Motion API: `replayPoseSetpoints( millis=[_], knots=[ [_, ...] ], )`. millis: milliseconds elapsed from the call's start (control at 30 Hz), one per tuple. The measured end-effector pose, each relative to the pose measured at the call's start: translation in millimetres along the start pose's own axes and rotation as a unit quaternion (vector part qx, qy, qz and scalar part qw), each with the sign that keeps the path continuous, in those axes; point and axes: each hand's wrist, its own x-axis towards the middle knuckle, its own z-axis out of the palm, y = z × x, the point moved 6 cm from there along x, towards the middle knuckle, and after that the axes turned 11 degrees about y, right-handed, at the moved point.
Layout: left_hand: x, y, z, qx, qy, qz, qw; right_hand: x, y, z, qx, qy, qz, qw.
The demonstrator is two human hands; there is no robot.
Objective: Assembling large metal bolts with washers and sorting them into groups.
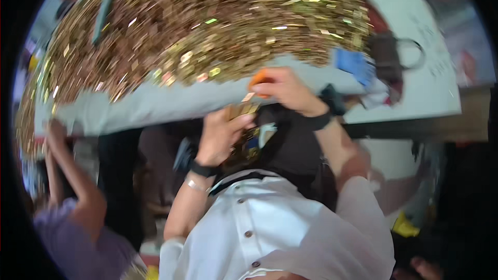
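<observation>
My left hand [220,132] pinches small flat gold pieces [241,110] just off the table's near edge; motion blur hides their exact form. Close by on the right, my right hand [290,91] is closed round a bright orange tool [261,82], its kind too smeared to make out. A pale shiny tip [249,97] shows between the tool and the gold pieces. Beyond both hands spreads a large heap of glittering gold and copper flakes [207,26], which look like sequins.
Grey cloth [171,98] covers the table's near side. To the right lie a crumpled blue item [355,66] and a dark brown object with a ring-shaped handle [386,59]. A teal strip [106,10] rests on the heap. At left, a person in purple [85,228] reaches toward the table.
</observation>
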Motion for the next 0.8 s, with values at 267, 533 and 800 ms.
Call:
replayPoseSetpoints(
  millis=[267, 533, 800],
  knots=[
    [3.8, -12.8, 16.2, 0.014, -0.021, -0.022, 0.999, -2.7, 23.5, 1.5, 0.081, -0.025, -0.059, 0.995],
    [-5.4, -25.3, 46.5, 0.038, -0.134, -0.043, 0.989, -66.3, 12.1, -15.0, 0.082, 0.106, 0.020, 0.991],
    [-32.8, -25.8, 51.7, 0.059, -0.194, -0.059, 0.977, -94.3, 32.6, 3.9, -0.060, 0.140, 0.002, 0.988]
  ],
)
